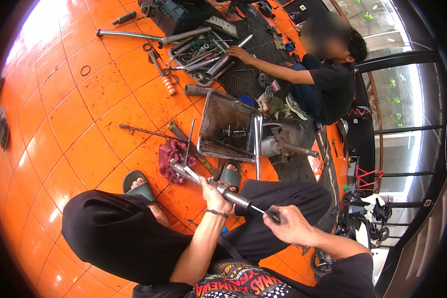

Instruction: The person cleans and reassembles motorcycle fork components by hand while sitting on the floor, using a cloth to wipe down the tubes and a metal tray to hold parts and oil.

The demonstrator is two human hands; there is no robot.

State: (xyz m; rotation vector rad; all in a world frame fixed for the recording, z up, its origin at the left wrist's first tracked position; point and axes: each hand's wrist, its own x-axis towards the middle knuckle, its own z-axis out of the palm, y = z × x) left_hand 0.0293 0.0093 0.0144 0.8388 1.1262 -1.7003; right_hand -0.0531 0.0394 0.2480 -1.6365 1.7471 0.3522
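Note:
My left hand (216, 196) is wrapped round a silver motorcycle fork leg (241, 200), which slants across above my lap. In my right hand (290, 226) is a dark-handled screwdriver (257, 209). Its thin bright shaft meets the near right end of the fork leg; whether the tip is inside or only against it I cannot tell. Beyond the leg's far end lies a dark red rag (173, 155) on the floor. A hammer (216, 170) rests beside the rag, near my sandalled foot.
A grimy metal tray (203, 144) holding small parts sits ahead. Thin rods (144, 130) lie left of it. Farther off are a heap of tools and tubes (198, 52) and an orange-handled tool (169, 87). A co-worker (328, 84) sits at the far right, one hand reaching toward the heap.

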